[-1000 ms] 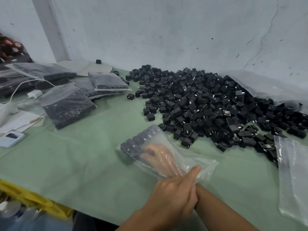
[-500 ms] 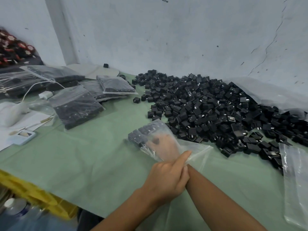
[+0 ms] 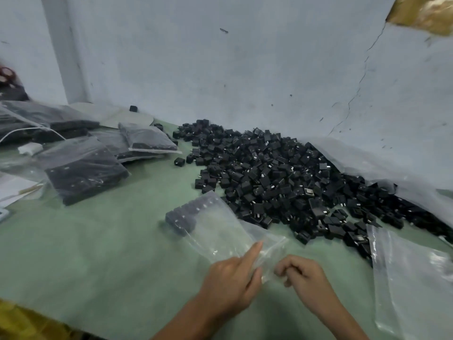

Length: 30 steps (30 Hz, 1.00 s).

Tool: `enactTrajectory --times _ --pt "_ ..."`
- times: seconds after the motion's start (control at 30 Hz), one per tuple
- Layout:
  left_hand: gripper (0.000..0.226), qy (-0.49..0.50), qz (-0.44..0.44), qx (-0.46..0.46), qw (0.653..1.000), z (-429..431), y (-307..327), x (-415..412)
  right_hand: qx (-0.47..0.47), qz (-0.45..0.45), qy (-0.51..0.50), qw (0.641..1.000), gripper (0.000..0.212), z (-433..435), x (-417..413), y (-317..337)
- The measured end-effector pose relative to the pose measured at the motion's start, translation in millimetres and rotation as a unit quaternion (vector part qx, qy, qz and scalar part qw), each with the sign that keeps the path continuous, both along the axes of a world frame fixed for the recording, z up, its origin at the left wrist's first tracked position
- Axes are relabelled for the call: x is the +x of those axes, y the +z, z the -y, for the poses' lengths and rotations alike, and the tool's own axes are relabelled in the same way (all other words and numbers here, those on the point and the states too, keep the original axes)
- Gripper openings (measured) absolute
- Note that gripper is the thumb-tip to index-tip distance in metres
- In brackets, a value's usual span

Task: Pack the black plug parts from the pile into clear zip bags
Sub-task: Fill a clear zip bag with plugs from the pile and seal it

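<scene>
A large pile of black plug parts [image 3: 282, 182] lies on the green table against the wall. In front of it lies a clear zip bag [image 3: 220, 224] with a row of plugs [image 3: 183, 217] packed at its far end. My left hand [image 3: 230, 280] holds the bag's open mouth, index finger stretched along the plastic. My right hand [image 3: 304, 276] is outside the bag, just right of its mouth, with its fingers curled. Whether it pinches the plastic is unclear.
Several filled zip bags [image 3: 83, 173] lie at the left, with a white cable [image 3: 29, 131] across them. An empty clear bag [image 3: 411, 285] lies at the right. A big plastic sheet [image 3: 367, 163] runs behind the pile. A yellow edge [image 3: 24, 320] shows at the bottom left.
My right hand has come out of the bag and now sits beside its mouth. The left hand keeps hold of the bag's opening. The camera has tilted up a little.
</scene>
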State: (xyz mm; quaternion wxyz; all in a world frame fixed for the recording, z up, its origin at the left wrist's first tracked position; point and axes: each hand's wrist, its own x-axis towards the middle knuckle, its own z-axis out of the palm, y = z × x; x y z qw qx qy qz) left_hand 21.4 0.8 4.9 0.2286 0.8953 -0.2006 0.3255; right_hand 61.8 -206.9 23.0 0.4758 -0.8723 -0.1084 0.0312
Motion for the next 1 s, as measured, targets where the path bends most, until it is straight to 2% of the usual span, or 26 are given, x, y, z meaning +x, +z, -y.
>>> enactTrajectory --times 0.1,0.2,0.33,0.4,0.47,0.67,0.77,0.83,0.87,0.93,1.0 --pt "0.049 0.004 0.018 -0.014 1.000 4 -13 0 -0.020 0.058 -0.094 0.994 0.046 20 28 16" --pt "0.045 0.006 0.040 -0.024 0.999 5 -21 0 -0.108 0.095 -0.066 0.987 0.036 8 69 23" --pt "0.044 0.010 0.041 -0.008 0.999 6 -22 -1 -0.258 0.032 0.002 0.965 0.023 -23 126 14" --pt "0.043 0.005 0.037 -0.002 0.999 5 -21 -2 -0.294 -0.007 -0.029 0.955 0.025 -34 141 7" --pt "0.044 0.001 0.032 0.002 0.999 4 -20 -3 -0.292 -0.025 -0.077 0.953 0.021 -39 146 2" --pt "0.046 -0.001 0.014 0.008 1.000 3 -20 -3 -0.156 0.011 -0.139 0.978 0.010 -30 129 -3" --pt "0.054 -0.010 -0.014 -0.006 1.000 3 -21 -4 0.045 0.012 -0.186 0.981 0.013 -12 98 10" --pt "0.060 -0.008 -0.042 -0.014 0.999 2 -19 -6 0.233 -0.023 -0.180 0.955 0.028 5 68 18" --pt "0.061 -0.002 -0.054 -0.023 0.998 1 -17 -8 0.292 -0.043 -0.176 0.939 0.031 14 50 18" --pt "0.059 0.017 -0.075 -0.038 0.996 1 -13 -8 0.328 -0.082 -0.150 0.929 0.031 29 13 9" --pt "0.052 0.042 -0.076 -0.045 0.995 3 -7 -8 0.319 -0.136 -0.084 0.934 0.033 32 -15 -2"
